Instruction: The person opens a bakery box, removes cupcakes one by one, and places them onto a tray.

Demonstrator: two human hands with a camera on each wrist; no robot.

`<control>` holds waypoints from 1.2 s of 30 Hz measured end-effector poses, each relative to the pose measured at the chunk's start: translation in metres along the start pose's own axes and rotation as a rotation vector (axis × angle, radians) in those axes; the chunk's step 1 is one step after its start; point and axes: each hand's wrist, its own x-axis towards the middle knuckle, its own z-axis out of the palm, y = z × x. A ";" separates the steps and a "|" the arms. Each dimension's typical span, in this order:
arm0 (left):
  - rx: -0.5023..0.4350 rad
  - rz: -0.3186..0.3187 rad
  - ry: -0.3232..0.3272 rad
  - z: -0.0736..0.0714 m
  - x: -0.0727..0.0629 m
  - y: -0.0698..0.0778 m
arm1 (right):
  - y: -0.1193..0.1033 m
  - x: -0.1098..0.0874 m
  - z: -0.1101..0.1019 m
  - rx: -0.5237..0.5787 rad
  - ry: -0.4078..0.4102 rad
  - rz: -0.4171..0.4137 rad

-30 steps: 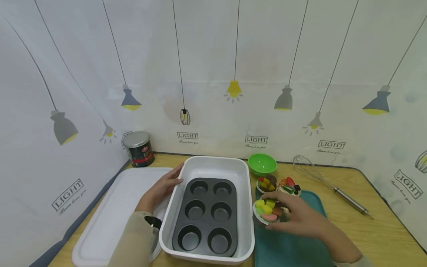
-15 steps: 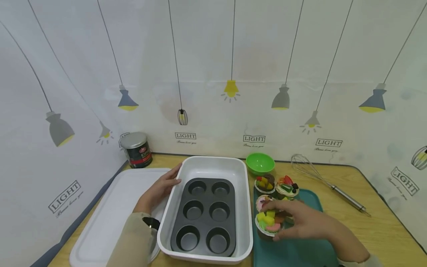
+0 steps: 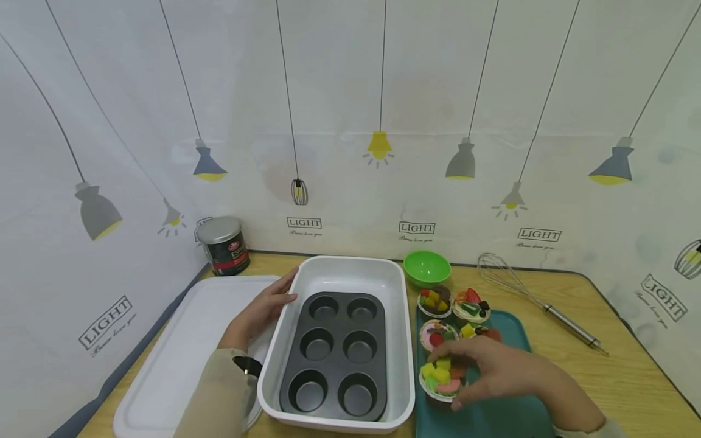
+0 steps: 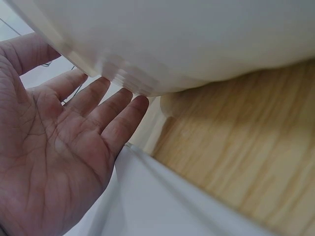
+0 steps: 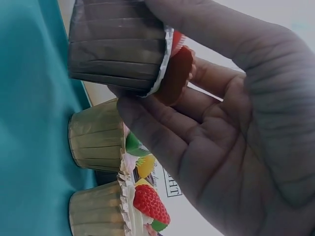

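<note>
My right hand (image 3: 493, 371) pinches a cupcake (image 3: 435, 380) with yellow, green and pink toppings between thumb and fingers, at the left side of the teal tray (image 3: 498, 420). In the right wrist view, its dark brown pleated cup (image 5: 118, 49) shows between the thumb and a finger. Just behind it on the tray stand several other fruit-topped cupcakes, one pink-topped cupcake (image 3: 438, 334) nearest. My left hand (image 3: 263, 316) rests against the left side of the white deep pan (image 3: 358, 267); its fingers (image 4: 118, 118) are extended, tips at the outer wall. A dark muffin tin (image 3: 339, 359) lies inside the pan.
A white lid-like tray (image 3: 181, 359) lies left of the pan. Behind it stands a black can with a silver lid (image 3: 224, 246). A green bowl (image 3: 427, 269) sits behind the cupcakes, and a whisk (image 3: 547, 307) lies at the right. A printed curtain (image 3: 350, 91) stands behind the table.
My right hand has moved toward me with the cupcake, away from the pink-topped one, which now shows more. My left hand stays at the pan. The view has shifted slightly.
</note>
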 end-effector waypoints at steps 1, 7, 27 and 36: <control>-0.002 0.000 -0.001 0.000 0.000 0.000 | 0.001 0.000 0.000 0.005 -0.008 0.006; -0.005 -0.003 0.002 -0.001 0.000 0.000 | 0.006 0.000 0.002 0.007 -0.046 0.098; -0.008 -0.012 0.003 0.000 0.000 0.000 | 0.005 0.000 0.003 0.050 -0.112 0.137; -0.016 -0.012 -0.001 -0.002 0.002 -0.003 | 0.004 -0.001 0.002 0.033 -0.130 0.177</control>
